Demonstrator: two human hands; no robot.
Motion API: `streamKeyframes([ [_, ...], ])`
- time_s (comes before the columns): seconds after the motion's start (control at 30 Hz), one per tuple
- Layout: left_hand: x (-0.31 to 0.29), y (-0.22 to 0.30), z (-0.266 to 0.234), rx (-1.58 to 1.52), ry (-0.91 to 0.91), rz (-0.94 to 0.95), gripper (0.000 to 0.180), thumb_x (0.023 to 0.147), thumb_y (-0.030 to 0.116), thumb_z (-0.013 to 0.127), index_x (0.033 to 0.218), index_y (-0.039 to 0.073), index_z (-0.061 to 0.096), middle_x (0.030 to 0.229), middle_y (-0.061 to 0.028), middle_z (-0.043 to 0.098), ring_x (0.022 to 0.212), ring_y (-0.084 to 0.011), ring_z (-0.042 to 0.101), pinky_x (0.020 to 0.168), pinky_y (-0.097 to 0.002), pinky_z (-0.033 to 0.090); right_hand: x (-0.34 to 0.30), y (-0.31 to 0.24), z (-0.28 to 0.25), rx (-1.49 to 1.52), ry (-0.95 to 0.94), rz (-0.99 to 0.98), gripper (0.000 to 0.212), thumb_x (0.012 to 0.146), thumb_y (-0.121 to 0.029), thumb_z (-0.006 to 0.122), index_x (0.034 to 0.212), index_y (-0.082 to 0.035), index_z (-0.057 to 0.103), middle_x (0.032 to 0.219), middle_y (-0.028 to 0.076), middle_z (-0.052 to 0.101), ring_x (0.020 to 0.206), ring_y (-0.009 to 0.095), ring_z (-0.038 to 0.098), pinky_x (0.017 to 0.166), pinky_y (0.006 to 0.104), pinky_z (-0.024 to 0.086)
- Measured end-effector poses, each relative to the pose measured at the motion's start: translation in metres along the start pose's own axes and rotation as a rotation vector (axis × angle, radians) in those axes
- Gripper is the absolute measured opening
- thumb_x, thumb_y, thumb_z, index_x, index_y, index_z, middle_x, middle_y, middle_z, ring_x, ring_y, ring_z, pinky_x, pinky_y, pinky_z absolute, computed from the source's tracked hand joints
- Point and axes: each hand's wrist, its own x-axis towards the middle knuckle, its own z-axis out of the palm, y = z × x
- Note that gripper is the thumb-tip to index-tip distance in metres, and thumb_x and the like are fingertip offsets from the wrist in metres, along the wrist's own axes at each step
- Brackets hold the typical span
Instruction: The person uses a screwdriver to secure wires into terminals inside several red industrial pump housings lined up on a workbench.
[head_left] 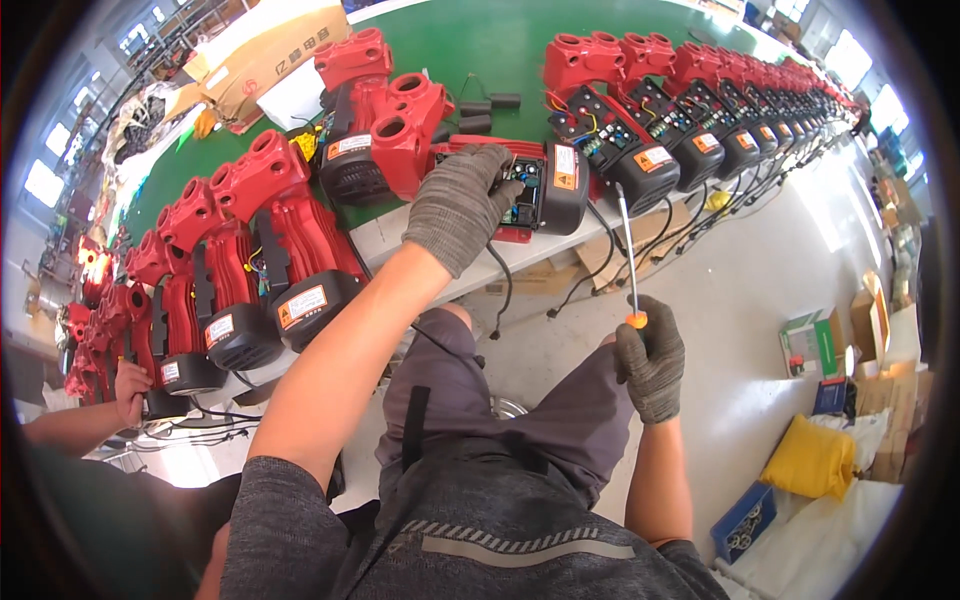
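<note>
Gripping screwdriver (628,255) upright, right hand (651,362) clenched on orange handle; tip points up-frame. Left hand (458,205) rests on pump terminal box (530,190), centre frame, nearer; fingers bent, clamping unclear.

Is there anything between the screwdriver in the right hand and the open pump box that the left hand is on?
Nothing visible. The screwdriver in the right hand points up through open air beside the pump, whose open box the left hand partly covers.

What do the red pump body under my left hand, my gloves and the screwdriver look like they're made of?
Red pump body: probably cast metal with glossy red paint, judging by its thick flanges and sheen. Left hand and right hand gloves: grey knitted fabric, ribbed weave. Screwdriver: shiny steel shaft, handle likely orange plastic.
</note>
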Motion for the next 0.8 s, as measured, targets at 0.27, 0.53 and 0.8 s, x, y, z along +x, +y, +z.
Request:
streamKeyframes([
  [0.27,-0.023,-0.013,0.013,-0.412,0.151,-0.014,0.02,0.091,0.011,0.075,0.107,-0.002,0.076,0.105,-0.0191,0.073,0.091,-0.033,0.072,0.086,-0.0415,0.056,0.031,-0.071,0.043,-0.018,-0.01,-0.066,0.016,0.093,0.002,0.055,0.107,-0.003,0.059,0.081,0.005,0.062,0.06,0.009,0.056,0.052,0.0228,0.044],
  [0.53,-0.033,-0.023,0.025,-0.499,0.206,0.094,0.018,0.092,0.006,0.071,0.108,-0.001,0.076,0.106,-0.0187,0.072,0.096,-0.0335,0.069,0.09,-0.041,0.054,0.12,-0.103,0.103,-0.984,-0.181,-0.742,0.038,0.094,-0.029,0.072,0.126,-0.011,0.066,0.117,0.014,0.069,0.094,0.036,0.072,0.077,0.0457,0.059],
  [0.8,-0.037,-0.024,0.026,-0.372,0.235,0.182,0.02,0.092,0.003,0.068,0.111,0.002,0.074,0.103,-0.017,0.069,0.097,-0.0347,0.068,0.089,-0.0413,0.055,0.115,-0.083,0.107,-0.779,-0.249,-0.454,0.026,0.098,-0.033,0.07,0.1,-0.007,0.07,0.072,0.007,0.069,0.064,0.024,0.071,0.059,0.04,0.056],
])
